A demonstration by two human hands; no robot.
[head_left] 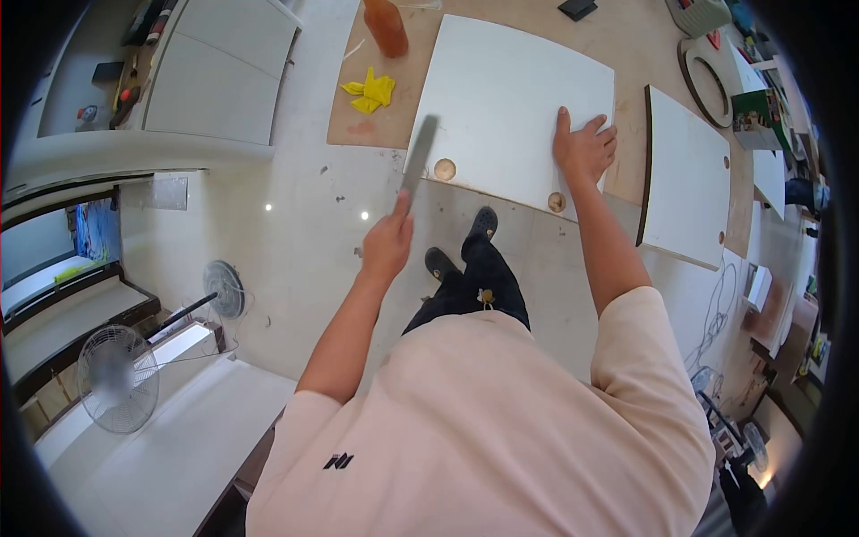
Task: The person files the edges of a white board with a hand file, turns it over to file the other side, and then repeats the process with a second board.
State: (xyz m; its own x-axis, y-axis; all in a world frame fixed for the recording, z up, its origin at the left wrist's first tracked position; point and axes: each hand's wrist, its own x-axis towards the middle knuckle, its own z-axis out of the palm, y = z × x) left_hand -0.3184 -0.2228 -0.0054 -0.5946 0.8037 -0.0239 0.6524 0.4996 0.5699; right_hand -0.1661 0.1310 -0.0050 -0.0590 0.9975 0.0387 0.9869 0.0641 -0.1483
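Observation:
My left hand [387,243] is closed round the lower end of a long flat grey file [420,152]. The file points up and away, its blade at the left edge of a white panel [510,98]. This panel lies on a brown work table and has two round holes near its front edge. My right hand [586,148] rests on the panel's right side with its fingers spread, holding nothing. A yellow cloth [369,90] lies crumpled left of the panel, near an orange bottle [386,29].
A second white panel [687,179] with a dark edge lies on the right of the brown table [626,183]. Beyond it are a ring-shaped piece [704,82] and a green box [761,121]. Fans [118,379] stand at the lower left. Cables [714,313] trail on the right floor.

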